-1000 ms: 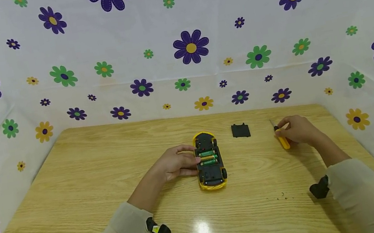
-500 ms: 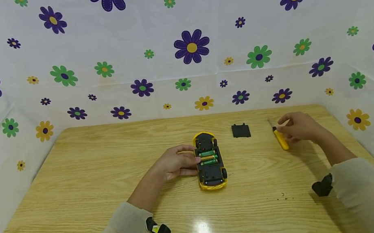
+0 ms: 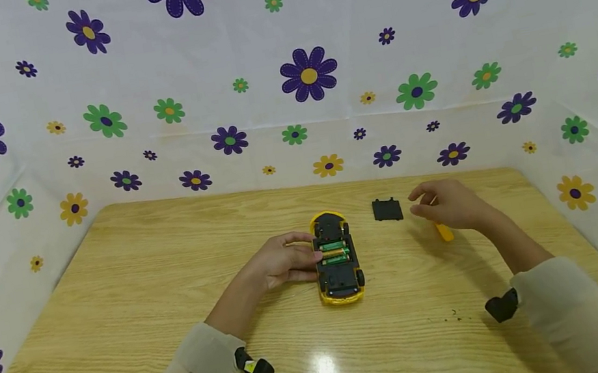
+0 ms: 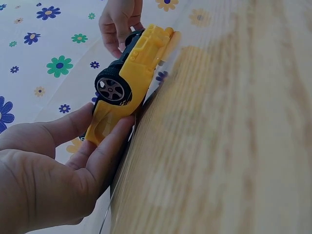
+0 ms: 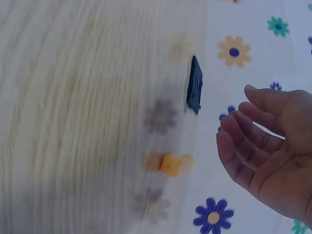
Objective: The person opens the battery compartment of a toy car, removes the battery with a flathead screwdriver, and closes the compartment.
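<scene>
A yellow toy car [image 3: 342, 279] lies upside down on the table, its black underside facing up. Several green-and-gold batteries [image 3: 335, 252] sit in its uncovered battery compartment. My left hand [image 3: 282, 263] grips the car's left side between thumb and fingers, as the left wrist view shows from the side, with the yellow body [image 4: 139, 63] visible. My right hand [image 3: 449, 204] hovers with relaxed fingers and holds nothing. Just left of its fingertips lies a black battery cover [image 3: 387, 210]. A yellow-handled screwdriver [image 3: 444, 232] rests below that hand, which hides its shaft in the head view.
Small dark bits, perhaps screws [image 3: 456, 316], lie on the wooden table [image 3: 170, 267] to the right of the car. A white flower-print cloth [image 3: 227, 40] stands behind the table and along both sides.
My right hand has let go of the screwdriver, leaving it on the table, and has moved left toward the battery cover. The left hand and the car have stayed in place.
</scene>
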`<state>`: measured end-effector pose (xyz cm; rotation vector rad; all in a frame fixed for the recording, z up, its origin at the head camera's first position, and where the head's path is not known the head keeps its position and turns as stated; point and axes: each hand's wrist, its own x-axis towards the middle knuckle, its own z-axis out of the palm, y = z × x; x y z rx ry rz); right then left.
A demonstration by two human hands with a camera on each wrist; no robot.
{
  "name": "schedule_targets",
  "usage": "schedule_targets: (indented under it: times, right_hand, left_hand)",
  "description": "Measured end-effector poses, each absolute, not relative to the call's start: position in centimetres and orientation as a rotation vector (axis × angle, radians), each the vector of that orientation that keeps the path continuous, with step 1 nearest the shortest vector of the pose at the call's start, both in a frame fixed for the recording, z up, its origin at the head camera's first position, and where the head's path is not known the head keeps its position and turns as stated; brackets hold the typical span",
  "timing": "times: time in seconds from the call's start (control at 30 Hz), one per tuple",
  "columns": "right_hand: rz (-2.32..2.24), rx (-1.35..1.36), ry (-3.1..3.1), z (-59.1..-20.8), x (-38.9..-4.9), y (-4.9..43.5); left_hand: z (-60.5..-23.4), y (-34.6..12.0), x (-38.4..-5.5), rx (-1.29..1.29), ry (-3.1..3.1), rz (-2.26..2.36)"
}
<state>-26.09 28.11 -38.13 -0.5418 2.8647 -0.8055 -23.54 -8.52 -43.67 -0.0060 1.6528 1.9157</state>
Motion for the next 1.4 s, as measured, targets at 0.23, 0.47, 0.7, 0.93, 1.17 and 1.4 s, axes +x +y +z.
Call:
schedule_targets:
  times: [0.23,0.47,0.7,0.93,1.17,1.4]
  right_hand:
    - [-0.744,-0.797,2.886,-38.2,-25.5,24.7]
    - [-0.691,-1.049,2.868,-38.1,-24.5,21.3]
    - [-0.623,-1.173,2.821,-37.8,-23.7,18.9]
    - [-0.548,-1.204,2.789,-38.0,-23.5,17.5]
    - [-0.509,-1.273,2.734,-38.4,-23.7,16.5]
    - [-0.496,-1.237,2.726,-38.9,-23.7,16.0]
  left_hand:
    - [-43.8,-8.4,-23.7,-0.015,1.659,1.915]
    - [-43.9,-8.4,-23.7,-0.01,1.652,1.918]
    - [-43.8,-8.5,-23.6,-0.008,1.653,1.919]
    - [-43.7,-8.5,-23.6,-0.007,1.642,1.917]
    - [-43.8,-8.5,-23.6,-0.002,1.643,1.913]
    - [-43.7,-8.4,-23.6,-0.002,1.639,1.908]
